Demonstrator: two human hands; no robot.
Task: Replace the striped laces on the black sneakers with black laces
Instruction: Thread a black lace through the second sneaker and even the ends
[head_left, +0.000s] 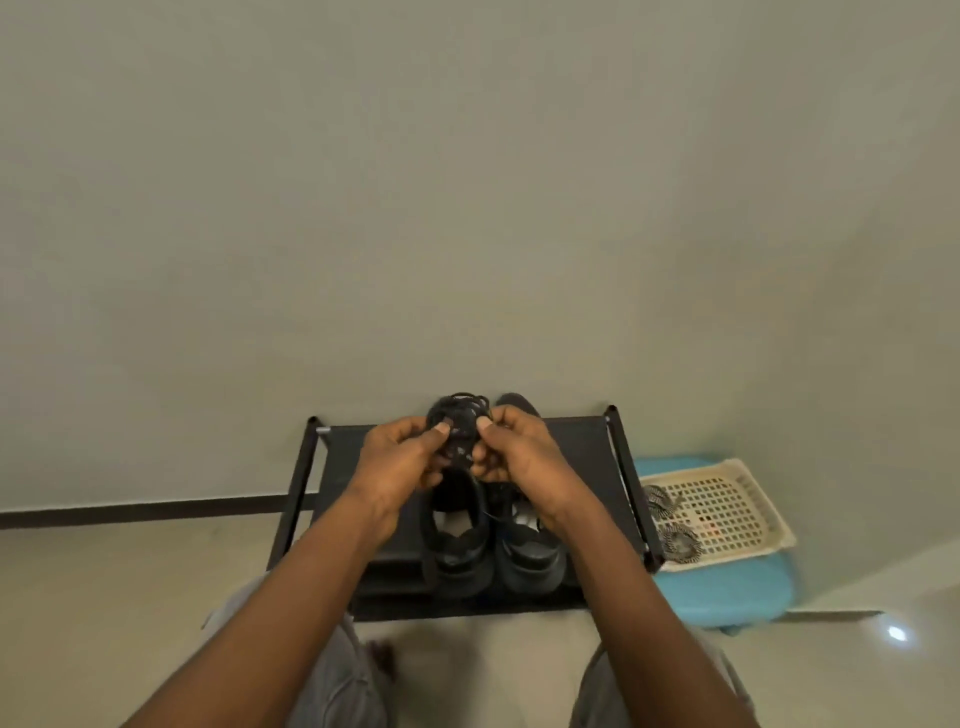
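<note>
Two hands, left (400, 457) and right (519, 452), pinch a coiled bundle of black laces (460, 423) between them at centre frame. Just below, two sneakers (457, 551) sit side by side on a rack (582, 447), long axes running up the frame, one under each hand.

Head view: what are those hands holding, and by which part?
A coiled bundle of black laces: the left hand pinches its left edge, the right hand its right edge.
</note>
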